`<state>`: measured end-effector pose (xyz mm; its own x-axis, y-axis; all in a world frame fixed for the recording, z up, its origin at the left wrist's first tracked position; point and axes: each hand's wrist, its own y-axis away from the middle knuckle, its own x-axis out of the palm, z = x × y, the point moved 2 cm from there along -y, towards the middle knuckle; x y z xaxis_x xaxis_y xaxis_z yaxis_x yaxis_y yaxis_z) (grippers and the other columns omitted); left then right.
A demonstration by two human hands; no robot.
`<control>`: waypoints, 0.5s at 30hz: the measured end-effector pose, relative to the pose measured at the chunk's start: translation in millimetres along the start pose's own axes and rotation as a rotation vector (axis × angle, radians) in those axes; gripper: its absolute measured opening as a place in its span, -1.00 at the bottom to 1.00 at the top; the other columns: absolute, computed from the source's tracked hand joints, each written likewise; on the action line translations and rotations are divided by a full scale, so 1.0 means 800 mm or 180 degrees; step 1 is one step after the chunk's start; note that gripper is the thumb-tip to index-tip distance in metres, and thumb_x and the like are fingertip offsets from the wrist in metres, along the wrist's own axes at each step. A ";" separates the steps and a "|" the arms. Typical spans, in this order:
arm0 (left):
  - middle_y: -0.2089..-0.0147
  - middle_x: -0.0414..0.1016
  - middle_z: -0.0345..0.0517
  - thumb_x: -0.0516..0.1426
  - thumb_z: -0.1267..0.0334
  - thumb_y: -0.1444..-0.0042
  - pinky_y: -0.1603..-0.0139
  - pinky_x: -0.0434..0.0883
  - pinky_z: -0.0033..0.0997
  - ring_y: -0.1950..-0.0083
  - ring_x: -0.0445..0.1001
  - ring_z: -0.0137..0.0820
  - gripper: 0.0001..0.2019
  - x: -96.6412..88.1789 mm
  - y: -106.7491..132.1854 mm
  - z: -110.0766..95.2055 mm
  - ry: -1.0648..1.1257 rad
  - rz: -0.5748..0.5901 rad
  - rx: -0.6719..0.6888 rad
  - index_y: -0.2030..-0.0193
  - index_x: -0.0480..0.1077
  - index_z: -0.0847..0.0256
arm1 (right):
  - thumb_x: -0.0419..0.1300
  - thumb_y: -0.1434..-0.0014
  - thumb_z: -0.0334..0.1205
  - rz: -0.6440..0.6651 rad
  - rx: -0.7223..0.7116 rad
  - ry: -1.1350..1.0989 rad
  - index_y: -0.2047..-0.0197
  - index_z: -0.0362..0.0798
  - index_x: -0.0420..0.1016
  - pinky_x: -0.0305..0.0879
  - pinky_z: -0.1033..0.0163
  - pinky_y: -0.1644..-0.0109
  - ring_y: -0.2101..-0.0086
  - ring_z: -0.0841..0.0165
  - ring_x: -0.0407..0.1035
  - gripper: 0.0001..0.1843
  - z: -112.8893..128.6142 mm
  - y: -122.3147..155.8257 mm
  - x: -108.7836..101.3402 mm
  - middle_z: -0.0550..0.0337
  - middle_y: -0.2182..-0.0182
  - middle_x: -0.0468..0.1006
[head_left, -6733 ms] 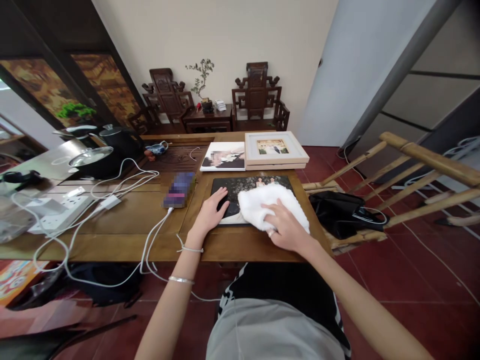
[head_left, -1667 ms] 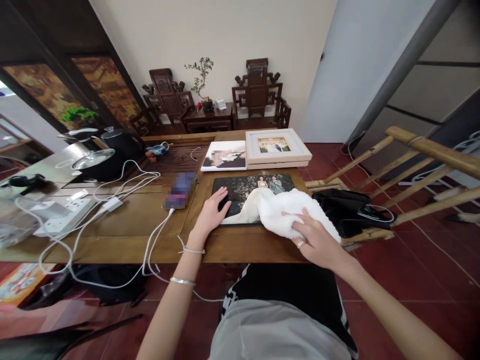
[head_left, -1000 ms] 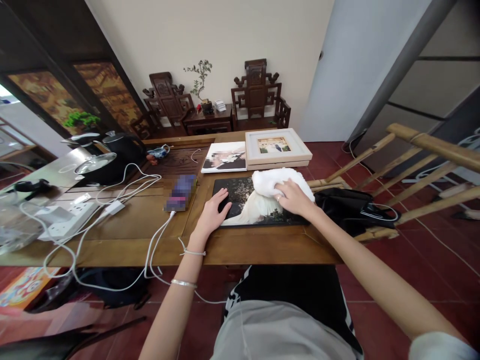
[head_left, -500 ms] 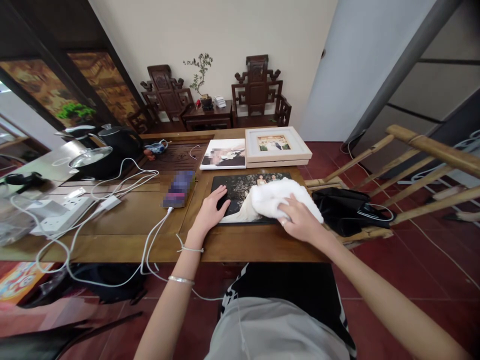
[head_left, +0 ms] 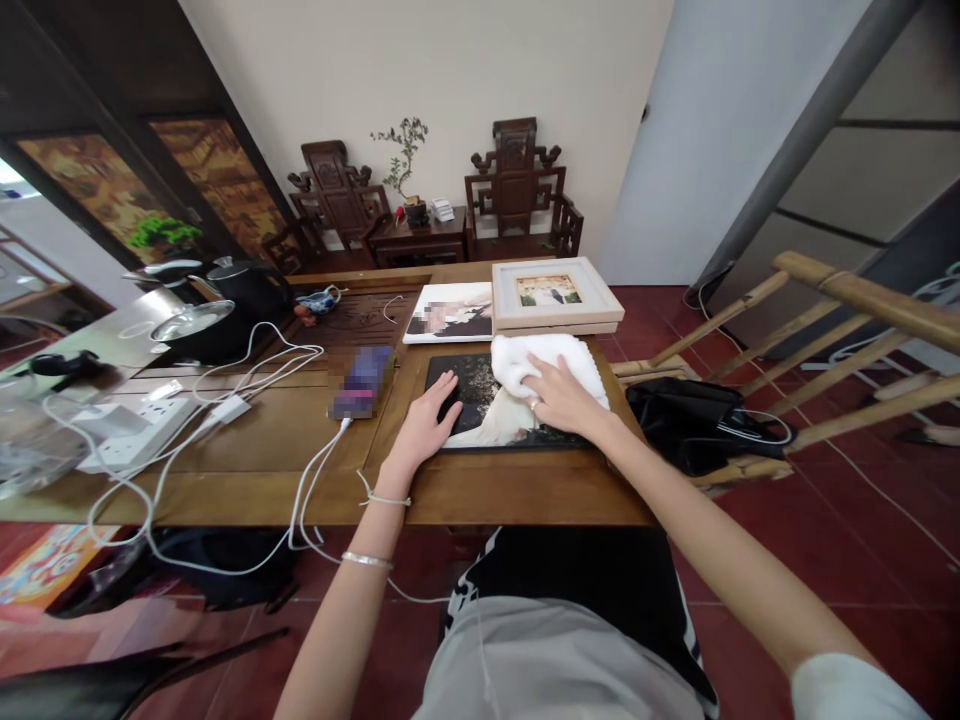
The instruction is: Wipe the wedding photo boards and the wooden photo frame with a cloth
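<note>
One panel (head_left: 480, 382) lies flat on one table (head_left: 495, 495), near the edge closest to the person and toward the right end. Its printed face is up; the cloth (head_left: 551, 350) and both hands cover parts of it.

Left hand (head_left: 430, 422): rests on the left end of the panel. The four fingers lie close together, and the thumb stands apart from them. Two bands circle this wrist: one cord (head_left: 388, 499) and one bangle (head_left: 367, 560).

Right hand (head_left: 562, 398): lies on one white cloth, over the upper right part of the panel. The visible fingers are slightly apart; whether they clamp a fold underneath cannot be told from this angle. One ring (head_left: 533, 404) is on this hand.

Beyond the panel, side by side: one white print (head_left: 454, 313) and one pale frame (head_left: 555, 293), the frame on the right.

To the left: one phone (head_left: 362, 385) with a white cable (head_left: 303, 487) at its near end, and farther off, one power strip (head_left: 166, 412) and one kettle (head_left: 244, 288).

Beyond the table: two dark chairs (head_left: 517, 178), with one potted plant (head_left: 407, 165) between them. To the right: one black bag (head_left: 690, 420) on one bamboo chair (head_left: 840, 290).
</note>
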<state>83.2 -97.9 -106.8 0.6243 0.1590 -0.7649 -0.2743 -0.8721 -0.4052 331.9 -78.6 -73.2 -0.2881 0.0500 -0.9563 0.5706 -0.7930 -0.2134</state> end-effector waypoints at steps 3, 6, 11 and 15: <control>-0.47 0.09 0.12 -0.04 0.11 -0.34 -0.42 0.12 0.07 -0.52 -0.05 -0.13 -0.51 0.004 -0.001 0.003 -0.0115 0.0034 -0.0132 -0.33 0.25 0.26 | 0.03 -0.13 -0.45 0.0045 -0.0263 -0.0148 0.09 -0.06 0.56 -0.18 -0.47 -0.31 -0.36 -0.02 -0.02 -0.64 0.032 0.052 -0.006 -0.09 -0.30 0.31; -0.46 0.11 0.15 -0.10 0.15 -0.36 -0.41 0.12 0.06 -0.52 -0.05 -0.15 -0.52 0.007 -0.002 0.008 -0.0209 0.0078 -0.0214 -0.34 0.25 0.27 | 0.05 -0.03 -0.50 0.0092 -0.0446 -0.0371 0.17 -0.02 0.57 -0.21 -0.52 -0.30 -0.36 -0.04 -0.03 -0.63 0.063 0.098 -0.013 0.01 -0.30 0.32; -0.44 0.15 0.17 -0.14 0.19 -0.36 -0.41 0.15 0.01 -0.50 0.01 -0.18 -0.50 0.011 -0.004 0.014 -0.0271 0.0156 -0.0191 -0.35 0.23 0.32 | 0.06 0.00 -0.51 0.0099 -0.0460 -0.0614 0.10 -0.01 0.56 -0.14 -0.44 -0.33 -0.32 0.01 0.10 -0.56 0.089 0.122 -0.018 -0.07 -0.25 0.39; -0.45 0.13 0.17 -0.16 0.22 -0.36 -0.43 0.12 -0.02 -0.50 0.01 -0.20 -0.49 0.012 -0.003 0.017 -0.0236 0.0142 -0.0207 -0.35 0.22 0.38 | 0.09 -0.10 -0.42 0.0131 -0.0266 -0.0576 0.07 -0.08 0.56 -0.15 -0.38 -0.35 -0.30 0.02 0.14 -0.64 0.077 0.083 -0.014 -0.19 -0.24 0.38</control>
<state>79.8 -87.8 -120.3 0.5561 0.1512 -0.8172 -0.2509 -0.9069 -0.3385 325.5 -168.8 -64.4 -0.3924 -0.0974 -0.9146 0.6446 -0.7385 -0.1979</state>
